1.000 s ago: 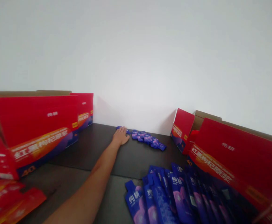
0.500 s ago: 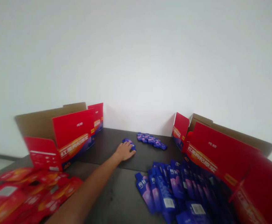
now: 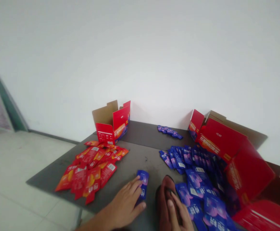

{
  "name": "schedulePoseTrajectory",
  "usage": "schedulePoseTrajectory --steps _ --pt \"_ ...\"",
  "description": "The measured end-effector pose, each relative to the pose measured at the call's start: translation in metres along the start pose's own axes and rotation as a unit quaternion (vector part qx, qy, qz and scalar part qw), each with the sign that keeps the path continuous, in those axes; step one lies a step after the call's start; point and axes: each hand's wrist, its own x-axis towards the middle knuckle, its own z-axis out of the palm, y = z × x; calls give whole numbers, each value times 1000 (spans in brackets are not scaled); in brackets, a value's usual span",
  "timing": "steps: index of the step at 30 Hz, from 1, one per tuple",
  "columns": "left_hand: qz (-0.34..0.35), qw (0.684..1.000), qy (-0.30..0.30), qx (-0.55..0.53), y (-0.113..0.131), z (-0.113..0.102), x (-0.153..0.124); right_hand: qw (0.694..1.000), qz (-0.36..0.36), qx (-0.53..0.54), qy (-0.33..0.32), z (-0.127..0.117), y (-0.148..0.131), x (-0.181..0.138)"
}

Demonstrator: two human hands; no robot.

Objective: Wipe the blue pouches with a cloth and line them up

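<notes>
Near the table's front edge, my left hand [image 3: 127, 203] is closed over a flat blue pouch [image 3: 143, 181], its fingers along the left side and the thumb at the near end. To the right, my right hand [image 3: 178, 213] grips a dark reddish-brown, soft-looking item [image 3: 162, 199] with a dark opening. Its exact kind I cannot make out. Just beyond that hand lies a heap of blue pouches [image 3: 197, 179] with white labels. A row of more blue pouches [image 3: 170, 131] overlaps near the wall.
Red pouches [image 3: 89, 173] are piled on the table's left side. Behind them stands an open red carton [image 3: 120, 123]. Larger open red cartons [image 3: 223, 138] line the right side. The dark table [image 3: 140, 157] meets a white wall, and its left edge drops to a pale floor.
My left hand has moved from the back of the table to the front with a blue pouch. My right hand has come into view with the brown item. The view has shifted left.
</notes>
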Motion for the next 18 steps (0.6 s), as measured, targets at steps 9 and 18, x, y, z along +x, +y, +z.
schedulePoseTrajectory --steps 9,18 --pt "-51 998 30 0 39 -15 -42 997 61 3 -55 -3 -13 1" --pt "19 999 16 41 39 8 -83 984 -14 -66 -166 -1 -30 12"
